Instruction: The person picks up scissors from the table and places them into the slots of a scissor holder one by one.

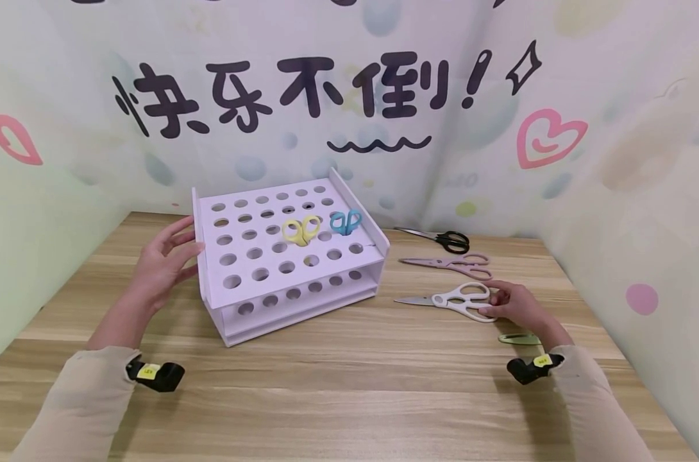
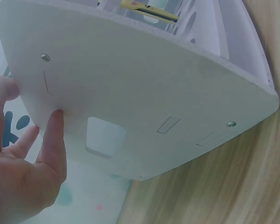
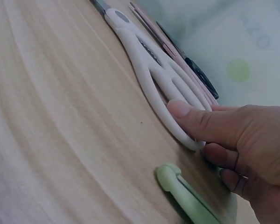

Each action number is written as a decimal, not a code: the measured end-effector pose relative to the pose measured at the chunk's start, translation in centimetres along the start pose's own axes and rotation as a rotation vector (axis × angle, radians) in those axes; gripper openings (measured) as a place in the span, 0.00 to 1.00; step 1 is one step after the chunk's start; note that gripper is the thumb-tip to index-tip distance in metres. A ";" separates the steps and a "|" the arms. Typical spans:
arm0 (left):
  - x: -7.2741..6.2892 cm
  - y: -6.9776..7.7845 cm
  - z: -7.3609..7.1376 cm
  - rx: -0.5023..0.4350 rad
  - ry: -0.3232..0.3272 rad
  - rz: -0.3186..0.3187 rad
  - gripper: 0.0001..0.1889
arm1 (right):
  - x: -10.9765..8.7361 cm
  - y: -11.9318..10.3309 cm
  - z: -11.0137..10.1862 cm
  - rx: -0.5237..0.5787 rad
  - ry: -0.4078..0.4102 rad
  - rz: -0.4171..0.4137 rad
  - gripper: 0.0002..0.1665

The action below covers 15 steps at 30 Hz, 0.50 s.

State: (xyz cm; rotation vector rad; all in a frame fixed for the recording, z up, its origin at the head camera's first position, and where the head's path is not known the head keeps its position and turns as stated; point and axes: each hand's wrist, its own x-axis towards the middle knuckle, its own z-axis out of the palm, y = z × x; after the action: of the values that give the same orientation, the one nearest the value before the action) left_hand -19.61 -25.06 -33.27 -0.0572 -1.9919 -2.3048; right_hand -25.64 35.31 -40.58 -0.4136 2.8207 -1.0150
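My left hand (image 1: 160, 260) rests at the left side panel of a white rack (image 1: 292, 260) with rows of round holes. In the left wrist view its fingertips (image 2: 58, 119) touch that panel (image 2: 116, 84), the fingers fairly straight. Yellow-handled scissors (image 1: 301, 230) and blue-handled scissors (image 1: 346, 222) stand in the rack, handles up. Over on the right, my right hand (image 1: 513, 305) pinches the handle loops of white scissors (image 1: 442, 300), thumb on top. Their blades point left. In the right wrist view the white scissors (image 3: 140, 58) lie along the wooden surface.
Beyond the white scissors lie pink scissors (image 1: 447, 262) and black-handled scissors (image 1: 442, 240), tips to the left. A small light-green item (image 1: 518, 339) lies partly under my right wrist. A printed cloth (image 1: 465, 173) hangs behind the wooden table (image 1: 326, 398).
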 end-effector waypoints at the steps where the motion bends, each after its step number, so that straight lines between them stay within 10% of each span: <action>1: 0.0 0.0 0.0 0.000 0.000 0.000 0.32 | 0.0 0.1 0.0 0.002 0.011 0.003 0.36; 15: -0.1 0.1 0.1 0.014 0.004 -0.009 0.33 | -0.6 0.1 0.6 0.064 0.147 -0.038 0.39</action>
State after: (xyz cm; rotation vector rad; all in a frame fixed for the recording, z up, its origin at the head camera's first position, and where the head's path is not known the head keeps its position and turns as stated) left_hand -19.50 -24.98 -33.14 -0.0436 -2.0103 -2.2942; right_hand -24.96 35.25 -41.10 -0.4029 2.9086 -1.1870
